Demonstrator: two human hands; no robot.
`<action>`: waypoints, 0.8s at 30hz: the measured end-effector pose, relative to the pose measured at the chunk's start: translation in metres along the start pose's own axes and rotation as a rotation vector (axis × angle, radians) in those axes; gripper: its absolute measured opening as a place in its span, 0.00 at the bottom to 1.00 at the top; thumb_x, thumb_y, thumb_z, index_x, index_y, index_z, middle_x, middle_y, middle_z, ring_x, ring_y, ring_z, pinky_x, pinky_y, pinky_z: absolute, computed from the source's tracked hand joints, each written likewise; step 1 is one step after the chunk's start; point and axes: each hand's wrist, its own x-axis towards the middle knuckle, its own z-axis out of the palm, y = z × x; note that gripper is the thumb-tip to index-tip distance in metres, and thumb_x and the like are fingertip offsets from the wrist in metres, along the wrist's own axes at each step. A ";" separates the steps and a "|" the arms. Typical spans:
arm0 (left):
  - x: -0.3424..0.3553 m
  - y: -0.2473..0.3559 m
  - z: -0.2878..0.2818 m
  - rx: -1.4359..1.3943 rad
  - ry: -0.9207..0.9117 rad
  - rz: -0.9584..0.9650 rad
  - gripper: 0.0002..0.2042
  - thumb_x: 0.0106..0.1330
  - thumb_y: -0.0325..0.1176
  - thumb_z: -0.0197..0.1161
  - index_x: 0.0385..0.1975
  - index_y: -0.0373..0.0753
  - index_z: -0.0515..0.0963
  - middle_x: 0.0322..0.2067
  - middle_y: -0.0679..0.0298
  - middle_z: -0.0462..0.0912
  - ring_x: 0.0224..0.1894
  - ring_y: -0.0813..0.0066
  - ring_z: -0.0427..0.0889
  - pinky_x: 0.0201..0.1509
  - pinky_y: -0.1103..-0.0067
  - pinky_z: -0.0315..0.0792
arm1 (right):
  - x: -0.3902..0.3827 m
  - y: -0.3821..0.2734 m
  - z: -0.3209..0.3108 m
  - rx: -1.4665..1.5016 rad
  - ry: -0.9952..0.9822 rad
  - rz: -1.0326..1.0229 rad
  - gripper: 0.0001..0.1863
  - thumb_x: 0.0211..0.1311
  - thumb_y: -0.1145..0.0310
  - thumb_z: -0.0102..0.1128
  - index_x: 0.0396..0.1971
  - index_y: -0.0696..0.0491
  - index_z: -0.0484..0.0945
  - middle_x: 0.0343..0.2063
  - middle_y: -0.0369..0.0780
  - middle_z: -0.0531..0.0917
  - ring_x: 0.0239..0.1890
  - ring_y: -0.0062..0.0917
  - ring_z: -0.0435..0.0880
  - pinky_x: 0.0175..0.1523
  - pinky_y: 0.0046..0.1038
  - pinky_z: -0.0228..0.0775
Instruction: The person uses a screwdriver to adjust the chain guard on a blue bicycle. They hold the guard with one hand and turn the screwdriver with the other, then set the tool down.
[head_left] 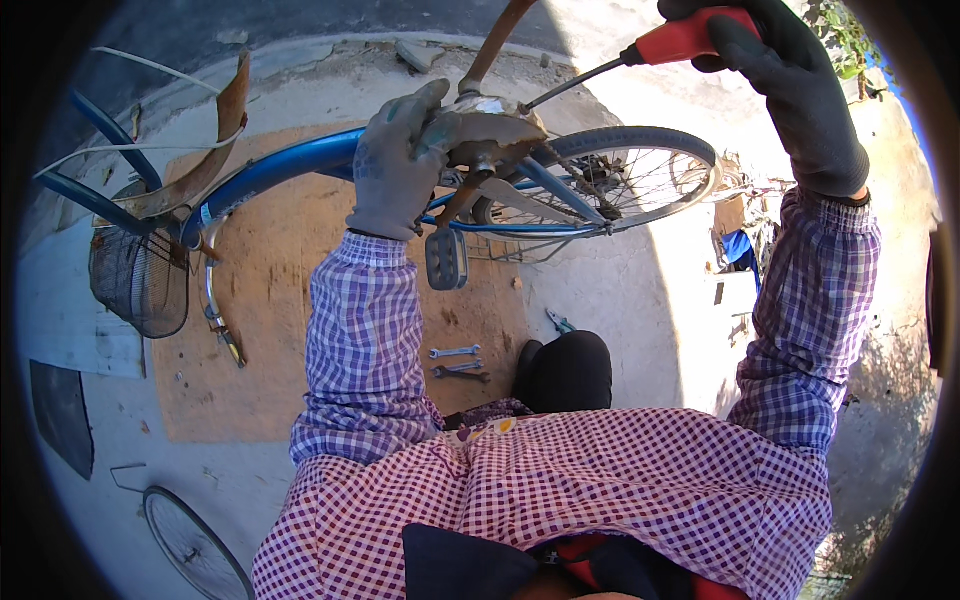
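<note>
A blue bicycle (300, 160) stretches across the scene ahead of me, its rear wheel (690, 150) at the right. My left hand (395, 155), in a grey glove, is closed round the bicycle frame beside the worn metal cover (495, 130) at the crank. My right hand (790, 85), in a dark glove, is closed on the red handle of a screwdriver (680, 40). Its long shaft slants down to the left, with the tip at the right edge of that cover. A pedal (446, 260) hangs below my left hand, on a rusty crank arm.
A brown board (270, 370) lies on the ground under the bicycle. Several wrenches (457, 351) and pliers (560, 322) lie near my knee. The wire basket (140, 270) and handlebar (213, 290) are at the left. A loose wheel (195, 545) lies lower left.
</note>
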 end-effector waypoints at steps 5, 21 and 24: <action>0.001 -0.001 0.001 0.069 -0.043 -0.026 0.17 0.75 0.44 0.63 0.58 0.44 0.83 0.48 0.54 0.86 0.49 0.56 0.85 0.54 0.65 0.79 | 0.002 0.002 0.006 -0.125 0.123 0.129 0.22 0.70 0.50 0.68 0.44 0.56 0.82 0.29 0.36 0.84 0.26 0.16 0.80 0.30 0.19 0.73; 0.000 0.001 -0.003 0.062 -0.093 -0.095 0.17 0.77 0.40 0.61 0.60 0.42 0.81 0.53 0.56 0.84 0.55 0.62 0.84 0.58 0.70 0.80 | 0.013 -0.010 0.029 -0.275 0.227 -0.101 0.12 0.72 0.66 0.62 0.47 0.59 0.82 0.29 0.34 0.83 0.24 0.15 0.75 0.29 0.20 0.69; 0.001 0.003 -0.004 0.101 -0.095 -0.085 0.16 0.78 0.40 0.61 0.60 0.42 0.81 0.54 0.56 0.84 0.56 0.63 0.84 0.59 0.70 0.80 | 0.022 -0.036 0.024 -0.161 0.183 0.284 0.13 0.73 0.64 0.62 0.45 0.60 0.83 0.27 0.34 0.82 0.23 0.16 0.74 0.29 0.22 0.69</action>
